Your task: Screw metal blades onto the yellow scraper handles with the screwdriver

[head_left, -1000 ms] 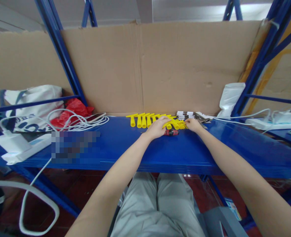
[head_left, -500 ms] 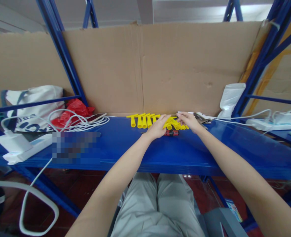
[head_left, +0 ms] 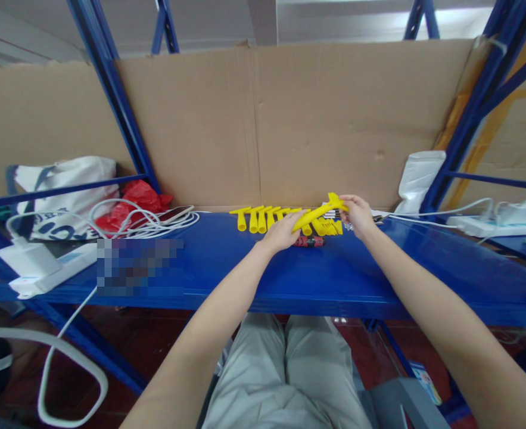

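Note:
A yellow T-shaped plastic handle [head_left: 313, 217] is raised at a slant above the blue tabletop. My left hand [head_left: 282, 233] is closed around its lower, thicker end. At its wider head end, my right hand [head_left: 357, 215] pinches with the fingertips. Small shiny bits [head_left: 348, 226] show under the right fingers, too small to name. More yellow T-shaped handles [head_left: 261, 221] stand in a row behind my left hand, and several yellow pieces [head_left: 329, 227] lie below the held one. A red and black tool [head_left: 310, 241] lies in front of them, partly covered by my left hand.
A cardboard panel [head_left: 325, 119] closes off the back of the blue table [head_left: 334, 274]. White cables [head_left: 155, 220], a red plastic bag [head_left: 140, 199] and a power strip [head_left: 61, 271] are at the left. A white pouch [head_left: 419, 182] and another power strip [head_left: 490, 225] stand at the right.
One yellow handle has come up off the table and now slants between both hands. My right hand has moved slightly right, away from the yellow pieces.

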`<state>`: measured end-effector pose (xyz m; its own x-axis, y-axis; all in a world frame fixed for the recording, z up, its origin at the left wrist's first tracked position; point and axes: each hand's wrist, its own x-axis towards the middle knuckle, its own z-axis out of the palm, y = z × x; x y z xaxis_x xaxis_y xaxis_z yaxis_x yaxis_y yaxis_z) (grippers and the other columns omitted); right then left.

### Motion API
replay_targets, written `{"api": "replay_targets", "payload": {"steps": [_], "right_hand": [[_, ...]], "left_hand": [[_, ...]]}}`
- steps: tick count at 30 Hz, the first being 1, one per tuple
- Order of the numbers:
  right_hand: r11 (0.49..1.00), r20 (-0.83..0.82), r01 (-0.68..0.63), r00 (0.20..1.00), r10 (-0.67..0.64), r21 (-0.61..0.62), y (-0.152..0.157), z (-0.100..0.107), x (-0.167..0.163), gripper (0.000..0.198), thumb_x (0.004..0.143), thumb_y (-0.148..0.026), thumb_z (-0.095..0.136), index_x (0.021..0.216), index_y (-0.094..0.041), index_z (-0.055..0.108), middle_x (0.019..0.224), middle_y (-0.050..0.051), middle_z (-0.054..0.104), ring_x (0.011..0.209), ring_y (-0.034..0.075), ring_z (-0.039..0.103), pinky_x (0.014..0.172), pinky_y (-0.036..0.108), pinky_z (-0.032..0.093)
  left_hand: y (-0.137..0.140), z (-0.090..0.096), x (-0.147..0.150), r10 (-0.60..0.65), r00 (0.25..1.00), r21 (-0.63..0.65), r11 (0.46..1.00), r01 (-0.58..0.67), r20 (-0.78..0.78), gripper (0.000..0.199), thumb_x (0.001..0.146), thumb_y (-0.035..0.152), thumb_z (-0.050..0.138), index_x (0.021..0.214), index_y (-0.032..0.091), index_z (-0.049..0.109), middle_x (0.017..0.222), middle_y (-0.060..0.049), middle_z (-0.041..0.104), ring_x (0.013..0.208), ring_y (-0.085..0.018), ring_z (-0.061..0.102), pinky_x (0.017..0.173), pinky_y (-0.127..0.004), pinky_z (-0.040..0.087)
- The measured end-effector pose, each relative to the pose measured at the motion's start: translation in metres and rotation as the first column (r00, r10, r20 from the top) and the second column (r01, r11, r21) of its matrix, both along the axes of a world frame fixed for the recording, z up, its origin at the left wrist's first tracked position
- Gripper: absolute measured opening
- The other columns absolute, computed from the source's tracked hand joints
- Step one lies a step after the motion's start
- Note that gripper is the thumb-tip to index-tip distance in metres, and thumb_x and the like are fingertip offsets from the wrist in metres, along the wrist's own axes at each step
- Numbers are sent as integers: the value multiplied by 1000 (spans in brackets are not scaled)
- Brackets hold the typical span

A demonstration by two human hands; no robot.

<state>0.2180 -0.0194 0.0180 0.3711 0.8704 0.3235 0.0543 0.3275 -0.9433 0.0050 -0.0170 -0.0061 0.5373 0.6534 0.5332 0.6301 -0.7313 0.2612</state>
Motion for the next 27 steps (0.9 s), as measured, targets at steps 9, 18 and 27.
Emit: {"api": "replay_targets", "payload": {"steps": [9,18,27], "right_hand": [[998,12,-63,998,63,-3,0,-4,5,16,86,-31,49,97,-20,51,70,-2,59,41,5,46,37,15,32],[995,417,-46,906,79,-90,9,-16,6,22,83,-16,46,103,-13,54,79,4,64,41,4,45,35,15,34],[991,776,-21,621,115,-130,9,-23,4,24,84,-15,46,100,-12,63,74,4,66,42,8,50,49,21,44]], "left_hand": [[14,0,-7,38,988,77,996,-50,149,52,84,14,48,135,26,47,126,-4,61,115,-20,56,101,-37,42],[21,16,-48,607,745,-106,789,-605,276,50,85,15,46,134,23,48,120,-8,64,115,-23,57,98,-33,43],[31,2,-64,716,682,-160,698,-698,149,46,85,17,46,130,22,53,114,-10,67,108,-24,61,94,-33,46]]}}
